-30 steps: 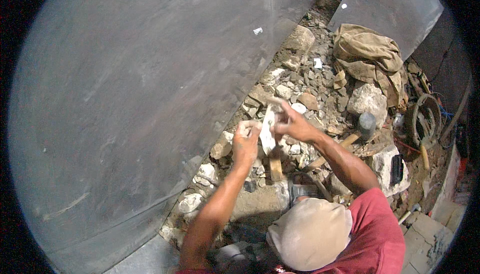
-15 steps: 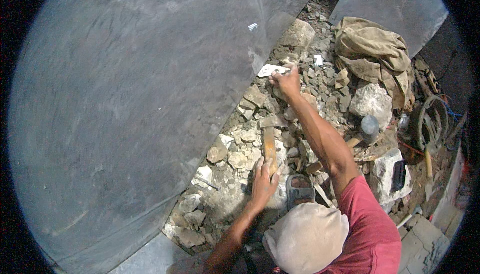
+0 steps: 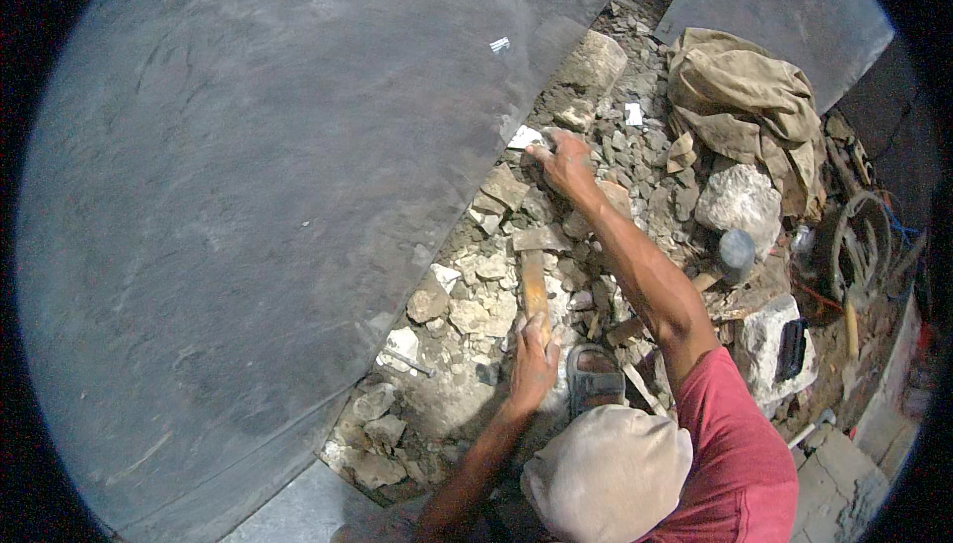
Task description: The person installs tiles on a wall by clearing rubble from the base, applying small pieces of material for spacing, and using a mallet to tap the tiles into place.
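Low over a bed of rubble [image 3: 650, 196], as seen from the head camera, a person's left hand [image 3: 534, 372] at 5 o'clock has its fingers curled around the lower handle of a hammer [image 3: 535, 285], whose head lies toward 12 o'clock from the grip. Reaching up to 1 o'clock, the right hand [image 3: 569, 161] meets a flat white piece [image 3: 526, 137] beside the edge of a large dark sheet [image 3: 228, 196]; whether those fingers pinch the piece or merely touch it, one cannot tell. Done well, this likely calls for a light, steady touch, the white piece resting on firm stones rather than rocking, and right-hand knuckles clear of the sheet's edge. The left grip seems best kept snug, with the hammer away from the sandalled foot [image 3: 596, 379] at 5 o'clock.
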Action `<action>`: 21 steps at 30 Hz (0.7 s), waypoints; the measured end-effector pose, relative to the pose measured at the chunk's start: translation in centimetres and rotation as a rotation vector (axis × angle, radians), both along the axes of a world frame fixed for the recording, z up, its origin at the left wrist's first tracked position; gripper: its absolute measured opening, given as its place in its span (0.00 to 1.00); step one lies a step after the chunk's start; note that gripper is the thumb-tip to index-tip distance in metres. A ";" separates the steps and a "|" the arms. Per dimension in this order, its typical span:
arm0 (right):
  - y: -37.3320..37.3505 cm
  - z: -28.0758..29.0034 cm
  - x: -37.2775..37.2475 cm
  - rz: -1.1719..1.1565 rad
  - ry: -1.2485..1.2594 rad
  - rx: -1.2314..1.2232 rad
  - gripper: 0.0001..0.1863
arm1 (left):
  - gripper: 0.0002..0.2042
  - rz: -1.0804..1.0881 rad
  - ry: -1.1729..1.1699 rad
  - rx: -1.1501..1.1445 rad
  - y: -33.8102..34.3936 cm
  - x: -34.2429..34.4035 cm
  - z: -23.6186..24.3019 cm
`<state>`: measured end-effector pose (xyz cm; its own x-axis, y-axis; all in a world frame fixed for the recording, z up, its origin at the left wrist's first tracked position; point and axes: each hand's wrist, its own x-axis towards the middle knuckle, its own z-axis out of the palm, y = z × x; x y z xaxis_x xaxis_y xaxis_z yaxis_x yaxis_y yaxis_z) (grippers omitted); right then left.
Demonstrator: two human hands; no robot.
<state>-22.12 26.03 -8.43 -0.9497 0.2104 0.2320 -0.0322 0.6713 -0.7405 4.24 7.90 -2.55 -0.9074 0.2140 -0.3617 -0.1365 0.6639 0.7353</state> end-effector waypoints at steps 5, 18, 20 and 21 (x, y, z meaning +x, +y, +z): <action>0.2 1.0 0.3 0.119 -0.024 0.032 0.23 | 0.27 0.005 0.020 -0.037 0.2 -0.2 0.5; 11.3 -1.1 10.8 0.259 -0.019 0.568 0.16 | 0.28 0.008 0.049 0.008 0.0 -1.0 0.5; 9.9 -0.1 11.1 0.138 -0.118 0.309 0.13 | 0.27 -0.003 0.087 -0.014 -0.2 -1.4 0.8; 9.5 0.5 10.9 0.141 -0.112 0.302 0.13 | 0.26 -0.006 0.098 0.008 -0.3 -1.6 1.0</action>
